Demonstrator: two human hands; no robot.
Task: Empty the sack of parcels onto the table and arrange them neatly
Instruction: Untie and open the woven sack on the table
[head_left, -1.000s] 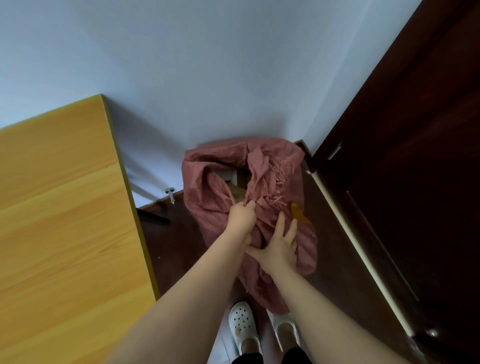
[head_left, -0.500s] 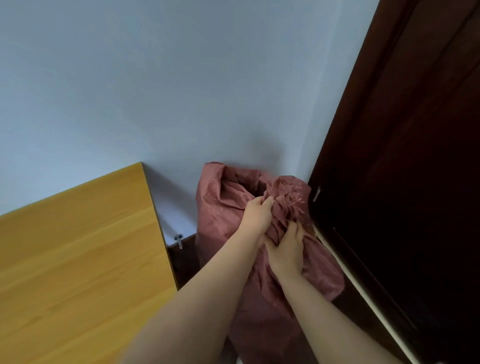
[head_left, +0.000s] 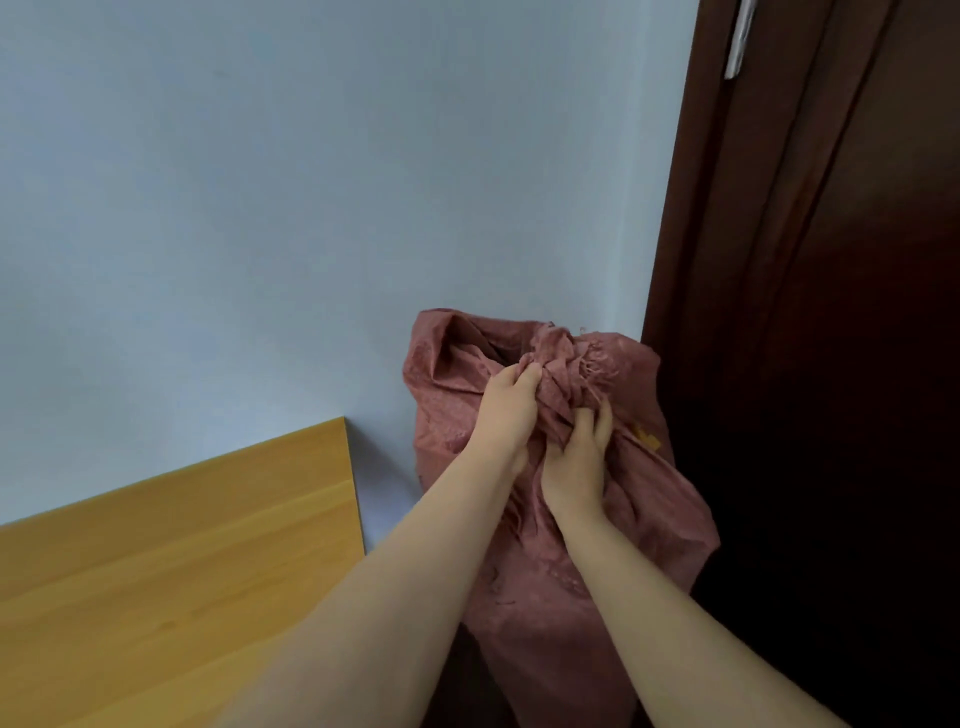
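The table (head_left: 171, 561) fills the lower left, its bare yellow wood top ending in a straight right edge and a far edge that meets the pale wall (head_left: 311, 208). Its far right corner stands close to the sack (head_left: 545, 597), with a narrow strip of wall showing between them. On the right a dark brown door (head_left: 831, 364) rises just beside the sack, so the sack sits in the slot between table edge and door, close in front of the wall.

The sack is dusty red woven cloth, crumpled and creased, with a frayed fringe at its gathered mouth and a small orange patch on its right side. One fold of the mouth stands open at the upper left. Nothing of its contents shows.

Both of the 2 hands are closed in fists on the bunched neck. The left hand (head_left: 506, 410) grips the upper bunch, fingers curled over the cloth. The right hand (head_left: 576, 457) clenches the cloth just below and to the right, touching the left. The sack's body hangs below both fists, between the forearms.
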